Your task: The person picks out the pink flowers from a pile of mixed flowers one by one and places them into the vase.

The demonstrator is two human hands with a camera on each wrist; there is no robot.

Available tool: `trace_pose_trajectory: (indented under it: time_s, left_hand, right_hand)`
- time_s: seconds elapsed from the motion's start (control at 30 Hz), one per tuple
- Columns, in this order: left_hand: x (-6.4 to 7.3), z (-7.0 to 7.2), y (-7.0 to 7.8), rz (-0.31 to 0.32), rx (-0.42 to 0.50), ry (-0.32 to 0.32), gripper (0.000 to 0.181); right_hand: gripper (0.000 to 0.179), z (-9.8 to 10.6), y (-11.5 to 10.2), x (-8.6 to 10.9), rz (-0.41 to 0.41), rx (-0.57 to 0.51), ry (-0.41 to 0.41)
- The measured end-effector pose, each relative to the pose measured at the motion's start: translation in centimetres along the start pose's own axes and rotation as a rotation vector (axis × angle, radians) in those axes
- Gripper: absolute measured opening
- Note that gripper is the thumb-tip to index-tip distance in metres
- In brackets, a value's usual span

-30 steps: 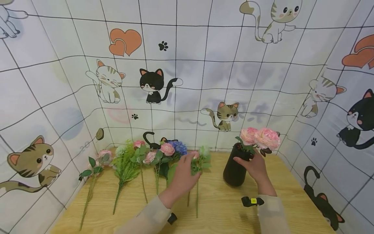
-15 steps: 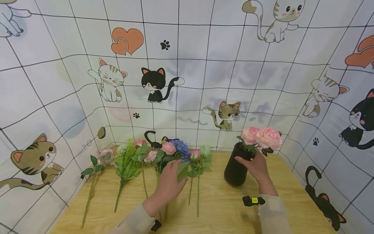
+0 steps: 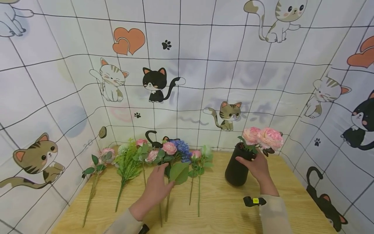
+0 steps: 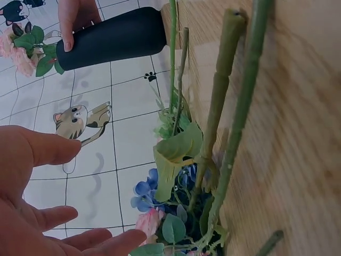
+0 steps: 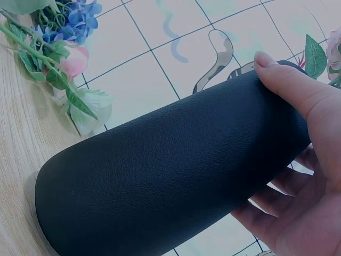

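My right hand [image 3: 258,167] grips the neck of a matte black vase [image 3: 236,170], thumb on the near side and fingers round the back. Pink peonies [image 3: 270,138] with green leaves stick out of the vase's mouth and lean right. My left hand [image 3: 155,188] hovers over the stems in the middle of the row, its fingers [image 4: 64,216] spread with nothing between them in the left wrist view. Beside its thumb lies a large green leaf [image 3: 179,173], below a blue hydrangea [image 3: 183,150]. A pink rose [image 4: 150,221] shows close to the fingertips in the left wrist view.
More artificial flowers lie in a row on the wooden table [image 3: 216,208]: a pale pink stem [image 3: 106,156] at far left, a green fern-like spray [image 3: 127,165], and a pink rosebud [image 3: 195,154] nearer the vase. A cat-print wall covering [image 3: 190,74] encloses the table's back and sides.
My left hand has moved left and toward me, from over the pink rosebud past the large leaf, which is now uncovered. My right hand stays on the vase.
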State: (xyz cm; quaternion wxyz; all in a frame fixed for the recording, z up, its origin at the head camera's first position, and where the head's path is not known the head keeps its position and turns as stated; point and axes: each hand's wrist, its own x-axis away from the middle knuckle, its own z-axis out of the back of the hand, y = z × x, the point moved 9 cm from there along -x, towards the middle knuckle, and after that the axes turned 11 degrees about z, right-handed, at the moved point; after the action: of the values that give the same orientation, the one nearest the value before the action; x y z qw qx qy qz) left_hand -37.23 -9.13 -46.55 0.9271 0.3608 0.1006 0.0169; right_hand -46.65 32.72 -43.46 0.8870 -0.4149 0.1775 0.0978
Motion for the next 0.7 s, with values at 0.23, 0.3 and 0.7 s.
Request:
trace_pose_trajectory:
  time_s: [0.23, 0.3, 0.7]
  left_hand:
    - [0.3, 0.1, -1.0, 0.008, -0.01, -0.001, 0.068]
    - [0.3, -0.2, -1.5, 0.016, -0.032, -0.005, 0.067]
    - [-0.2, -0.6, -4.7, 0.105, -0.158, -0.146, 0.033]
  right_hand:
    - [0.094, 0.5, -0.2, 0.0, 0.006, 0.016, 0.0]
    - [0.095, 0.5, -0.2, 0.0, 0.003, 0.021, -0.005]
    - [0.095, 0.2, -0.1, -0.1, -0.02, 0.009, -0.01]
